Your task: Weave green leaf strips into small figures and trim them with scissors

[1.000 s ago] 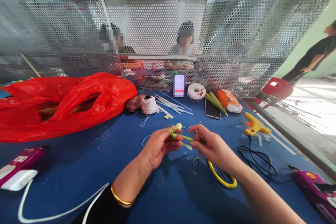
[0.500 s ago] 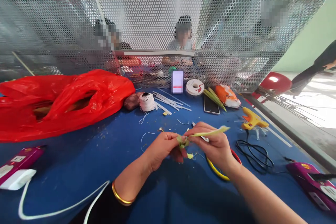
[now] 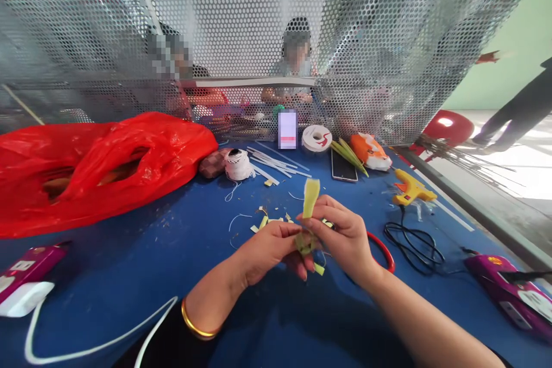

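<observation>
My left hand (image 3: 273, 247) has its fingers closed on a small folded piece of green leaf (image 3: 305, 243), held just above the blue table. My right hand (image 3: 345, 233) pinches the lower end of a pale yellow-green leaf strip (image 3: 311, 198), which stands upright where it meets the folded piece. The fingertips of both hands nearly touch and hide part of the join. Beneath my right hand lies a tool with a red handle (image 3: 383, 252), mostly covered. Cut yellow-green leaf scraps (image 3: 263, 222) lie just beyond my left hand.
A red plastic bag (image 3: 172, 184) fills the left. Behind my hands are a thread cone (image 3: 238, 165), white strips (image 3: 276, 162), a ribbon spool (image 3: 317, 138) and a phone (image 3: 344, 167). To the right are a yellow glue gun (image 3: 414, 188) with cable and a purple power strip (image 3: 509, 293).
The leaf strip has swung from pointing right to standing upright in my right hand. More leaf scraps show beyond my left hand. The view has shifted slightly.
</observation>
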`<state>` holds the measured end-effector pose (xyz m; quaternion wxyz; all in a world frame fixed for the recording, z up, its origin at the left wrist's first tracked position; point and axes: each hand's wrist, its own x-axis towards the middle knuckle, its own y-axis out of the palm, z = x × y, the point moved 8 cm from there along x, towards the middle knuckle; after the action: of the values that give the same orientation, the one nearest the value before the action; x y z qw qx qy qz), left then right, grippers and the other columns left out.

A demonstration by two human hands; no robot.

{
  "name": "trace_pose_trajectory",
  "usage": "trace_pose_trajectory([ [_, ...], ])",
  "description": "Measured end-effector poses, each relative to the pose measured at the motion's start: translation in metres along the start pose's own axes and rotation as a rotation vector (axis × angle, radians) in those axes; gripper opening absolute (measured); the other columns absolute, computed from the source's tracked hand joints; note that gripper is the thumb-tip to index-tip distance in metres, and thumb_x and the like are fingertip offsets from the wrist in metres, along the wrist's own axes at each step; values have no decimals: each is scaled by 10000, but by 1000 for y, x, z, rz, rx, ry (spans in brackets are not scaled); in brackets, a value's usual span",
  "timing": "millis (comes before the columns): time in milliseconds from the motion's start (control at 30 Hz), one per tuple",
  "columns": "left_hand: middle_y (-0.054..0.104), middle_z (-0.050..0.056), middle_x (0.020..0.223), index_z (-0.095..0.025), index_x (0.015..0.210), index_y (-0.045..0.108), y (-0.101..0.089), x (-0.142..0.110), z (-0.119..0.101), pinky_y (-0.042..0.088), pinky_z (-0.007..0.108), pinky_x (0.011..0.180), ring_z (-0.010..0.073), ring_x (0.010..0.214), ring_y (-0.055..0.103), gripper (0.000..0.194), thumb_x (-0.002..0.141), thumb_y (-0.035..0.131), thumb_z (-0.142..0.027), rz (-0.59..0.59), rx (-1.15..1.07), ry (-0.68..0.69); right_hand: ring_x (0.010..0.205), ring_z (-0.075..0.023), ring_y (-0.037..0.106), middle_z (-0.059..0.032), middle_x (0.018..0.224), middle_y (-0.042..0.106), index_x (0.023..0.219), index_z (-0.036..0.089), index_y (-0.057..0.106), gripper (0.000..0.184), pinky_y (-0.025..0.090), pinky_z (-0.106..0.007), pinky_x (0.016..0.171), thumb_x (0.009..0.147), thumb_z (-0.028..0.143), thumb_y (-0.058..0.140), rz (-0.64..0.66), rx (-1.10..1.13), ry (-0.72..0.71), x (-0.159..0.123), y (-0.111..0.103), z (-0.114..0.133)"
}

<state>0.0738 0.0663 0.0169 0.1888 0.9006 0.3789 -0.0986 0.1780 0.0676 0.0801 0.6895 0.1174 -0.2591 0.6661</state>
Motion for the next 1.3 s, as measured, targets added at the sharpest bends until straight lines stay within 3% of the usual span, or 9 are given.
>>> trace_pose_trajectory([
  [267, 668, 33, 606, -120, 827, 695, 1, -1, -1, 484, 233, 529, 109, 470, 578, 299, 770, 694, -413, -12, 14, -2, 647, -144, 565, -16, 726, 592, 729, 206, 732, 176, 439, -248, 518, 822, 337, 659, 148, 0, 278, -1, 14, -28],
  [400, 659, 19, 583, -123, 831, 717, -11, -1, -4, 460, 204, 512, 89, 449, 569, 312, 796, 660, -428, -89, 5, -9, 782, -179, 635, -45, 868, 708, 984, 206, 722, 287, 486, -295, 690, 943, 358, 482, 377, -178, 197, 7, 9, -18],
  [533, 668, 6, 601, -143, 752, 683, -17, -2, -7, 436, 189, 492, 73, 427, 556, 294, 794, 669, -434, -106, -40, -6, 849, -185, 643, -43, 922, 732, 987, 207, 714, 198, 475, -289, 755, 901, 347, 604, 554, -257, 42, 12, 4, -5],
  [633, 668, 6, 595, -143, 742, 678, -19, -1, -9, 421, 181, 479, 68, 415, 550, 290, 785, 673, -429, -115, -49, 0, 789, -166, 632, -35, 844, 719, 930, 208, 714, 179, 473, -287, 759, 917, 335, 590, 537, -227, 13, 12, 1, -4],
  [800, 657, 13, 576, -129, 736, 686, -27, 0, -10, 419, 179, 466, 65, 399, 528, 270, 794, 642, -390, -209, -21, 25, 760, -156, 634, -35, 878, 714, 1109, 208, 636, 242, 494, -259, 657, 906, 335, 598, 504, -116, 211, 5, 2, -21],
  [967, 645, 14, 575, -128, 729, 679, -30, 1, -5, 411, 181, 453, 66, 401, 518, 269, 780, 655, -392, -258, -72, -2, 683, -131, 608, -27, 819, 696, 923, 182, 722, 171, 510, -255, 652, 876, 317, 629, 542, 144, 375, -1, 8, -30],
  [1067, 633, 8, 589, -128, 793, 695, -35, 1, -6, 415, 181, 453, 60, 414, 503, 287, 760, 692, -413, -305, -132, 24, 735, -155, 637, -41, 855, 716, 971, 196, 737, 195, 524, -301, 719, 866, 327, 638, 507, 294, 419, -1, 12, -32],
  [1167, 625, 0, 597, -131, 851, 703, -36, 1, -5, 409, 172, 449, 53, 419, 497, 300, 749, 715, -412, -316, -200, 36, 780, -180, 649, -43, 863, 718, 954, 214, 738, 181, 522, -333, 756, 818, 327, 698, 462, 321, 384, 1, 15, -28],
  [1300, 615, 2, 567, -122, 781, 693, -32, 3, 0, 429, 183, 447, 61, 414, 492, 269, 727, 739, -382, -275, -223, -9, 818, -190, 603, -42, 816, 661, 733, 207, 721, 144, 494, -324, 775, 802, 334, 715, 213, 169, 174, 9, 1, -15],
])
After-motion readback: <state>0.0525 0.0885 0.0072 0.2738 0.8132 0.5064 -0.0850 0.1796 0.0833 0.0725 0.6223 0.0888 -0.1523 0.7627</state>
